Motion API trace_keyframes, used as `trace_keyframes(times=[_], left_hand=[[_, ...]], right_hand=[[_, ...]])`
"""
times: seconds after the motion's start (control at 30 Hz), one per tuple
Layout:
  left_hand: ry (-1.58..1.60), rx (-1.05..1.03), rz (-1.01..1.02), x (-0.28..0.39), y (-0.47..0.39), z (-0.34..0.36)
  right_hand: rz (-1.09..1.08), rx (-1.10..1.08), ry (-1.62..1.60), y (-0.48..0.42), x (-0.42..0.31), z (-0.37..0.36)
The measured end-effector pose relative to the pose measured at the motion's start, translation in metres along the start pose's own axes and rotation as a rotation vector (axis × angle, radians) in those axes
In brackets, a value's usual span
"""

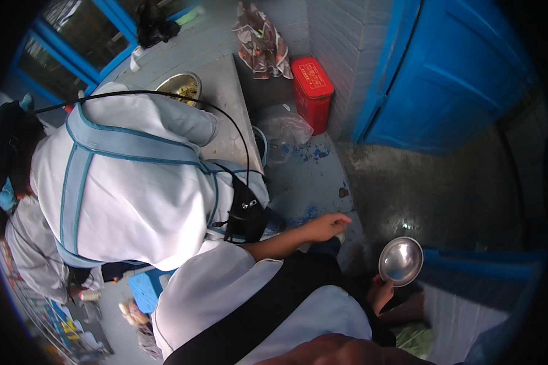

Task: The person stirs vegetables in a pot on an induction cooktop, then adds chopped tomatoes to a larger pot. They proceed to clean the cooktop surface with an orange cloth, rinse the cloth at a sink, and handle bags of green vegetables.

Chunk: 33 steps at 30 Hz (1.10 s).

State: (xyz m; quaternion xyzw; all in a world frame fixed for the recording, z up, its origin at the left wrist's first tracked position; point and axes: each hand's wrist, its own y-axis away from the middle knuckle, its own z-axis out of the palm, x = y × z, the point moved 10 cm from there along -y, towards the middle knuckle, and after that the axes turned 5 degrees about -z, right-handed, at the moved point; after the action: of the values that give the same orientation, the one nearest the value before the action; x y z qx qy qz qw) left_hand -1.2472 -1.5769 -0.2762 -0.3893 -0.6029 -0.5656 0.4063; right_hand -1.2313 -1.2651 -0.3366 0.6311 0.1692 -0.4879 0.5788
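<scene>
My right hand (pixel 381 291) holds a shiny round metal bowl (pixel 401 261) by its lower rim, at the lower right. The bowl is tilted, and no contents are visible in it. Farther up, my left hand (pixel 331 227) is stretched out over the grey floor with one finger extended, holding nothing visible. Parts of the fingers of both hands are hidden.
A co-worker (pixel 137 150) in a white top bends over a grey counter (pixel 228 105), where a metal bowl (pixel 180 86) holds food. A red lidded bin (pixel 313 96) stands beside a clear plastic bag (pixel 283 130). A blue door (pixel 447 82) is at upper right; another person (pixel 36 251) is at left.
</scene>
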Motion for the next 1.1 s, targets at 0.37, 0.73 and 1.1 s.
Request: trace_keyframes(times=[0.37, 0.73, 1.1], left_hand=[[-0.153, 0.353, -0.393, -0.192, -0.111, -0.137], [-0.900, -0.115, -0.548, -0.170, -0.310, -0.125], [-0.519, -0.127, -0.381, 0.119, -0.678, 0.028]], right_hand=[[-0.057, -0.144, -0.140, -0.144, -0.143, 0.112], [-0.076, 0.243, -0.368, -0.267, -0.202, 0.113], [-0.118, 0.598, -0.958, -0.343, -0.314, 0.063]])
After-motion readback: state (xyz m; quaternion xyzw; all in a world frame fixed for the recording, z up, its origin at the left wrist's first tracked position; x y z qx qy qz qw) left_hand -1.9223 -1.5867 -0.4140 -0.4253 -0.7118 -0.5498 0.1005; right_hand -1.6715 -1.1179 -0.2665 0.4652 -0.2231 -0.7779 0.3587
